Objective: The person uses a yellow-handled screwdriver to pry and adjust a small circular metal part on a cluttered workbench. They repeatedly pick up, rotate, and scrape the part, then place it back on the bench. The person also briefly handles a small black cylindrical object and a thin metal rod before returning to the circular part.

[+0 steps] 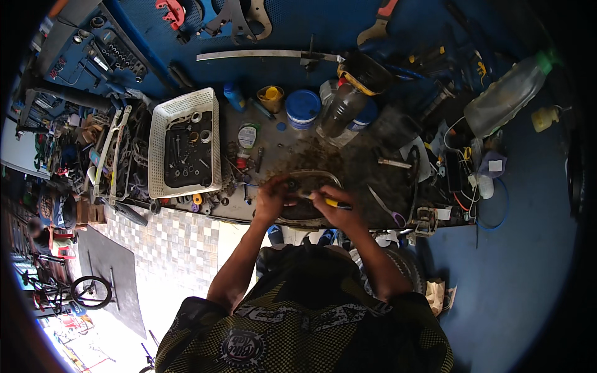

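**Me:** Head view first: my left hand (272, 198) is curled tight on the near-left side of the dark ring-shaped part (309, 194), which lies at the front edge of the workbench (367, 158). My right hand (329, 208) is closed around a yellow-handled tool (337, 203), held against that ring's near-right side.

**Helper:** What worries you?

**Me:** I'd say the tool could skid off the ring and jab my left fingers, since both hands sit close on it. I can't tell how the tip is seated; my knuckles hide it.

**Helper:** Anything else near the ring?

**Me:** It overhangs the bench edge, so a hard push might tip it to the floor. Loose scissors (387, 209) lie just right of the ring, and a white basket (157, 149) of small parts sits well left of it; a jolt could scatter them.
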`<state>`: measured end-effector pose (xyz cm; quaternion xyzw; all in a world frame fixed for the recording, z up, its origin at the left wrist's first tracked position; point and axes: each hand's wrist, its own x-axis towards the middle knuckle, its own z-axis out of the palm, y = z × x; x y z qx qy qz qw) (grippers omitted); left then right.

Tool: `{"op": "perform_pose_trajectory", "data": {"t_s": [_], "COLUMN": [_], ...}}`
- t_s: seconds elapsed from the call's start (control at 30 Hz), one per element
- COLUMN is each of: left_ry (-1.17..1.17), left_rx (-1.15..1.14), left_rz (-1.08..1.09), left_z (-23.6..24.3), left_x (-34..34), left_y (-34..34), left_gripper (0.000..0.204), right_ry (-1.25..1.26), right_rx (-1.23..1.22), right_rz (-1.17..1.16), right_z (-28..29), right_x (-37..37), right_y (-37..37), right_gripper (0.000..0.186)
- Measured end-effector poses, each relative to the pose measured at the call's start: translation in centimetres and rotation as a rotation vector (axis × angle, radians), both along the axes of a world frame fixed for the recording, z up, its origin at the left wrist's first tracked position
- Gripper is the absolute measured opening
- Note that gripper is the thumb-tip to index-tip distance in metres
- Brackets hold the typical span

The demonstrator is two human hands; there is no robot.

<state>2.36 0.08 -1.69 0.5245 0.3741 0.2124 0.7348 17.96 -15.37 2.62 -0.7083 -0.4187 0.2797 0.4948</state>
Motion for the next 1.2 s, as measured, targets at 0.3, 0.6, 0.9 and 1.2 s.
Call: {"op": "perform_pose_trajectory", "data": {"t_s": [0.3,0.6,0.9,1.2], "left_ry": [0.089,0.108,0.11,0.108], "left_rx": [0.077,0.101,0.049,0.151], "left_rz": [0.009,-0.029,-0.007,-0.057], "left_z": [0.0,0.0,1.1,0.1], "left_x": [-0.3,-0.3,-0.4,-0.5], "left_y": [-0.6,-0.8,-1.1,-0.7], "left_gripper": [0.026,0.025,0.026,0.025], "right_ry": [0.005,0.063,-0.125,-0.137], "right_rx": [0.089,0.118,0.134,0.188], "right_rz": [-0.016,0.106,0.092,0.109], "right_z": [-1.0,0.0,1.5,1.7], "right_x": [-0.4,-0.9,-0.1,-0.3], "right_y": [1.3,1.3,1.0,1.0], "right_gripper": [0.017,0.014,0.01,0.016]}}
